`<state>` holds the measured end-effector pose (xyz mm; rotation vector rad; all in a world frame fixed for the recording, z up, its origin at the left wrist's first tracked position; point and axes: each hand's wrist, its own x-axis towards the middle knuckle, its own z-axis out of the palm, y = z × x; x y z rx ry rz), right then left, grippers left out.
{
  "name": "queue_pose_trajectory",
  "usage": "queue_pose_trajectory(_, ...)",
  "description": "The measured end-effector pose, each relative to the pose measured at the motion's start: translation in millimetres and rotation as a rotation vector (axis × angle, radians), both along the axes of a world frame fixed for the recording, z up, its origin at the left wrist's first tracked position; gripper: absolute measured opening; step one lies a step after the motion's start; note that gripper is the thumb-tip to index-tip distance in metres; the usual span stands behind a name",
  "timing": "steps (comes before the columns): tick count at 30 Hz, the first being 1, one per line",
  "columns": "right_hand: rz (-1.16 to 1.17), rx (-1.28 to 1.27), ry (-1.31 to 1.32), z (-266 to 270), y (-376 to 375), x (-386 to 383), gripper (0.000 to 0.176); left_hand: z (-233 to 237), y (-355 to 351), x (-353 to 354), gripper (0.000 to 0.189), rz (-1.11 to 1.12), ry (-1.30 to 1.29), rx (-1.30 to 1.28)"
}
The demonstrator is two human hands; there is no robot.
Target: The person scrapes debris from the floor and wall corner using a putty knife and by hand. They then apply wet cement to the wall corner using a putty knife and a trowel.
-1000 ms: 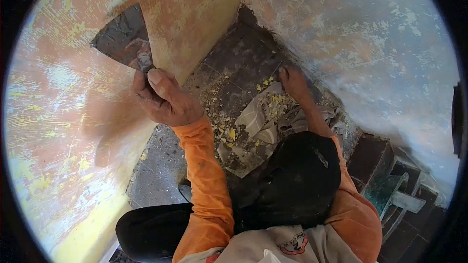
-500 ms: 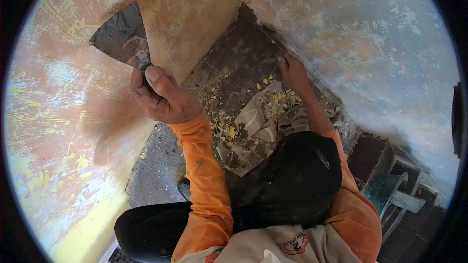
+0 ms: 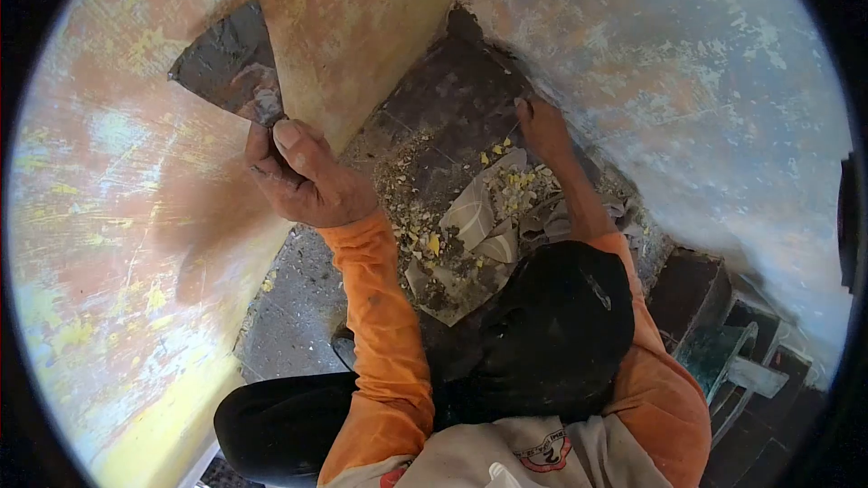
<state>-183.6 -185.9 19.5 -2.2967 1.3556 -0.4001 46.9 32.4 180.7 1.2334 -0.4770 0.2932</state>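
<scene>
The left hand (image 3: 312,185) hides the scraper (image 3: 228,61)'s handle.

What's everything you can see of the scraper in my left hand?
The scraper has a broad, fan-shaped, dark grey, metallic-looking blade, smeared, with paler, reddish marks near the grip end. The left hand holds it raised, covering its handle, wide edge toward the picture's upper left. It's in front of the scratched wall; contact is unclear.

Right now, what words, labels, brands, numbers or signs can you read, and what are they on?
"2", or perhaps "Z": on the emblem on the shirt.
Lettering around it: too small and blurred to read.
Scraper: no readable text.
Walls: no readable text.
</scene>
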Motion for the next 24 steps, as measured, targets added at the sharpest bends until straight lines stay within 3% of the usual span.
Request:
queue_pose_trajectory(2, 0.022, 0.026, 0.030, -4, -15, 5, 0.051, -2, -3, 3, 0.041, -0.009, -0.012, -0.014)
queue_pose_trajectory(5, 0.043, -0.127, 0.087, -24, -34, 4, 0.039, 1, -2, 2, 0.040, 0.012, -0.019, -0.002)
queue_pose_trajectory(7, -0.042, 0.108, 0.010, 1, -28, 1, 0.039, 6, 0, 0, 0.039, 0.028, -0.019, 0.025)
queue_pose_trajectory(8, -0.038, 0.107, 0.008, 2, -23, 2, 0.039, 8, 0, 1, 0.039, 0.031, -0.012, 0.011)
queue_pose_trajectory(10, -0.044, -0.115, 0.022, -6, -12, -8, 0.040, 11, 2, -1, 0.038, 0.035, -0.001, 0.002)
queue_pose_trajectory(14, -0.091, -0.128, 0.022, 12, 19, -23, 0.040, 12, 4, 2, 0.037, 0.021, 0.059, -0.042)
queue_pose_trajectory(16, -0.083, 0.066, -0.004, 36, 25, -20, 0.040, 7, 3, 3, 0.036, 0.009, 0.056, -0.036)
queue_pose_trajectory(18, -0.046, 0.081, 0.037, 40, 15, -8, 0.044, 1, 1, 4, 0.035, 0.012, 0.025, -0.018)
queue_pose_trajectory(24, 0.073, -0.043, 0.123, -8, -26, 10, 0.048, 8, 1, -3, 0.035, 0.000, -0.012, 0.020)
